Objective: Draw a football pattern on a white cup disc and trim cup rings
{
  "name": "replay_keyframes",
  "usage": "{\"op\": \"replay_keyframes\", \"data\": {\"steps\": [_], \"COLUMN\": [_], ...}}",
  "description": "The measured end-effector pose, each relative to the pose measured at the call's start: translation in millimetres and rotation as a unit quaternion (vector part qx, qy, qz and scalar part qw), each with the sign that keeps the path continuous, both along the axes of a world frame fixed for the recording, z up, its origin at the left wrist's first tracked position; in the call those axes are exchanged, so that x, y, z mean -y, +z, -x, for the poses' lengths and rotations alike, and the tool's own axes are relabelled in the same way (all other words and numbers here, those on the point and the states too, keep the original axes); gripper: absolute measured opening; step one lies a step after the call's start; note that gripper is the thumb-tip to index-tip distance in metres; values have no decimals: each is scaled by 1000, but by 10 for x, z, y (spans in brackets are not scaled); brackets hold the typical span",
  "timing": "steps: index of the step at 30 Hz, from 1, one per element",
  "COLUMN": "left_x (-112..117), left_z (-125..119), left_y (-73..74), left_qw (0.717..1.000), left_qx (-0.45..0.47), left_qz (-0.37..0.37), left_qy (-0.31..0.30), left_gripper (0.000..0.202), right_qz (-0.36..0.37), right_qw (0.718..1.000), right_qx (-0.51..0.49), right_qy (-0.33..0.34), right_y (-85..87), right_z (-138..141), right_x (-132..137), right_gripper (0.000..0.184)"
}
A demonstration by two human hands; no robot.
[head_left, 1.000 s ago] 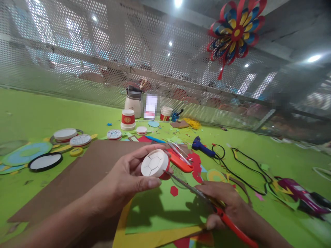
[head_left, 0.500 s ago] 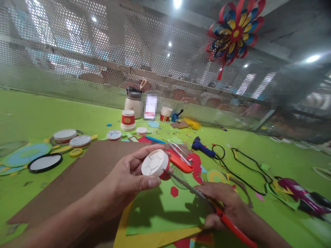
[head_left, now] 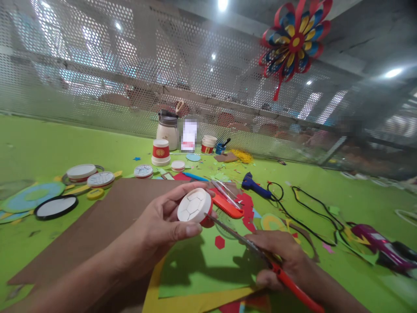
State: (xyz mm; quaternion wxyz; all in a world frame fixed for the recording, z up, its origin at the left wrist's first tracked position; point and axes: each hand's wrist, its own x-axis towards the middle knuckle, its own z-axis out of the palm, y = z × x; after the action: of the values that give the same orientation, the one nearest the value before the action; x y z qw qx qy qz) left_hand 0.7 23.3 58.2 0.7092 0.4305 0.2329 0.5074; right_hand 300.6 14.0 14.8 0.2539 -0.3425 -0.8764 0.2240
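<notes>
Green table point(head_left: 48, 143) fills the view, and a shiny wall full of holes point(head_left: 97, 65) stands behind it. A big brown paper point(head_left: 107, 208) lies flat on the table. A green paper sheet point(head_left: 202, 265) lies just right of the brown paper. The left hand point(head_left: 159, 228) is over the brown paper's right edge. The right hand point(head_left: 280, 256) is further right, and the two hands are apart. The right hand squeezes red scissors point(head_left: 247, 243). A blue glue gun point(head_left: 256, 184) lies well right of the brown paper. The left hand grips a small white cup point(head_left: 193, 205), tipped on its side. The scissor tips touch its red rim.
</notes>
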Motion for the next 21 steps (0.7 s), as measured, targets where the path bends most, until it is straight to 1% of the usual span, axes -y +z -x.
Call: {"op": "replay_keyframes", "data": {"steps": [3, 6, 9, 11, 13, 16, 19, 21], "left_x": [-15, -4, -9, -35, -74, -133, -167, -171], "left_z": [8, 3, -1, 6, 23, 62, 98, 113], "left_y": [-25, -14, -14, -32, -58, -96, -120, -125], "left_qw": [1000, 1000, 1000, 999, 997, 993, 990, 989], "left_qx": [-5, -2, 4, 13, 20, -1, -26, -25], "left_qz": [-7, -9, -24, -37, -60, -100, -121, -129], "left_qy": [2, -3, -9, -12, -32, -62, -61, -61], "left_gripper": [63, 62, 61, 59, 56, 54, 56, 57], "right_qz": [-17, -50, -63, -58, -63, -90, -113, -130], "right_qw": [1000, 999, 998, 998, 998, 996, 993, 991], "right_qx": [-4, 0, 14, 16, 12, 12, 24, 32], "right_qy": [3, -2, -11, -10, -12, -11, -16, -26], "right_y": [4, 31, 72, 80, 64, 12, -30, -42], "right_z": [13, 36, 65, 77, 75, 53, 26, 12], "right_x": [6, 22, 43, 49, 41, 15, -2, -3], "right_gripper": [57, 60, 61, 58, 57, 52, 40, 36]}}
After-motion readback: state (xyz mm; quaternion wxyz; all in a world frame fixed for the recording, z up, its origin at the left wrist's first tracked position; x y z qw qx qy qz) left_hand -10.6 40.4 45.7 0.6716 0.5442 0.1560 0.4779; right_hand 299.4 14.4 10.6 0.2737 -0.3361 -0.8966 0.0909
